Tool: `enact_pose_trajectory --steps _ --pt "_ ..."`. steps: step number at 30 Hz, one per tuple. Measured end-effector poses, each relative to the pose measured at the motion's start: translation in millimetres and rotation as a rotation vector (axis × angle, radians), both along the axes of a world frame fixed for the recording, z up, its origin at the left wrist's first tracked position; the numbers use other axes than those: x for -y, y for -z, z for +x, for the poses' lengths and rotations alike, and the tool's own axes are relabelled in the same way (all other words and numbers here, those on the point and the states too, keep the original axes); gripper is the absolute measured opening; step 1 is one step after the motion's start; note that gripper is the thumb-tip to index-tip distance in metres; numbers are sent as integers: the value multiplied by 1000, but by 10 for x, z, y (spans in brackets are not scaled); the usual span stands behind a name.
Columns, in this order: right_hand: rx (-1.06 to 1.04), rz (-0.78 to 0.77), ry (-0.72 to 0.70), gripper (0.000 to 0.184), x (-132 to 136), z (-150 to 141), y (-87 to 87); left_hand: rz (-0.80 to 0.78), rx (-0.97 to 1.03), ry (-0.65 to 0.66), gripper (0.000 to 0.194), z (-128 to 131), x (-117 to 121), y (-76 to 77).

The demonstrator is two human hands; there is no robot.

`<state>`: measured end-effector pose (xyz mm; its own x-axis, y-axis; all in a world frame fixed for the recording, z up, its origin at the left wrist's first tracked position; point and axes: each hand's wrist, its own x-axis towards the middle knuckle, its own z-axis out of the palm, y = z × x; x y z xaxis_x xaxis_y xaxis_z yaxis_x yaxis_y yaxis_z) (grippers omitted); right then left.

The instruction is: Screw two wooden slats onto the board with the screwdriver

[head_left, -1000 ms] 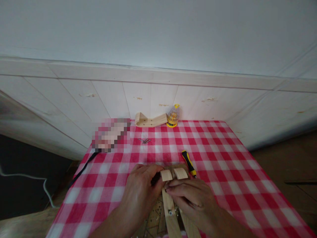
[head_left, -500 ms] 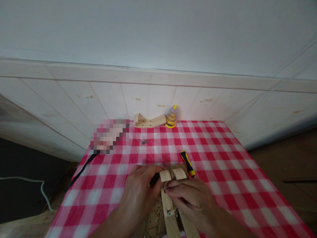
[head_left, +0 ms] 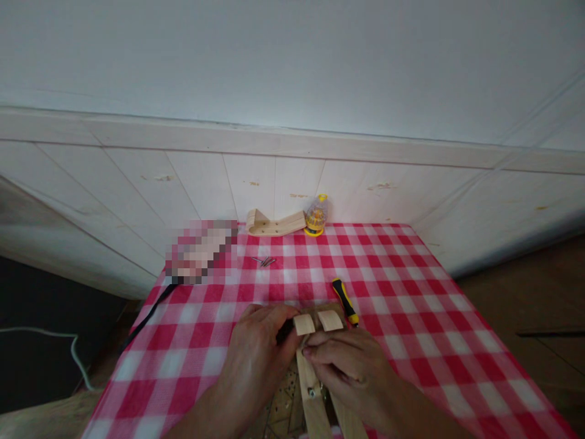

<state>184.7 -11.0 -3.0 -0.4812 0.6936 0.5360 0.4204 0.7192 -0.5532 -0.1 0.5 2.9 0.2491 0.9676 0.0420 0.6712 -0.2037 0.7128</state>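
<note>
From my remote station, I recorded a table [head_left: 425, 329] dressed in red-and-white checked cloth [head_left: 192, 341]. Along the far edge stood a curved wooden piece [head_left: 276, 228] and, at its right end, a yellow-based container [head_left: 315, 225]. Nearer lay slim metal pieces [head_left: 265, 263], a black-and-yellow screwdriver [head_left: 345, 302] and, leftward, a pixelated object [head_left: 205, 250] with a black strap [head_left: 153, 311].

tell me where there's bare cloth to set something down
Free cloth right of the screwdriver, out to the edge; also between the metal pieces and the left hand. Crowded around the right hand and wood strips; at back, curved wood beside yellow case.
</note>
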Motion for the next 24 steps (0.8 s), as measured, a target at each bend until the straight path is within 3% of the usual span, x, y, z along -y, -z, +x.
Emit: enact_pose_trajectory --steps 12,16,21,24 --pt "44 -35 -45 20 -2 13 -12 -2 -22 -4 16 -3 -1 10" --pt "20 -41 -57 19 -1 56 -116 -7 -13 -3 17 -5 -3 7" --pt "-95 -11 97 26 16 210 -286 -19 15 -3 19 -7 4 -4" --pt "-123 -40 281 20 -41 281 -268 -15 12 -6 18 -8 7 -1"
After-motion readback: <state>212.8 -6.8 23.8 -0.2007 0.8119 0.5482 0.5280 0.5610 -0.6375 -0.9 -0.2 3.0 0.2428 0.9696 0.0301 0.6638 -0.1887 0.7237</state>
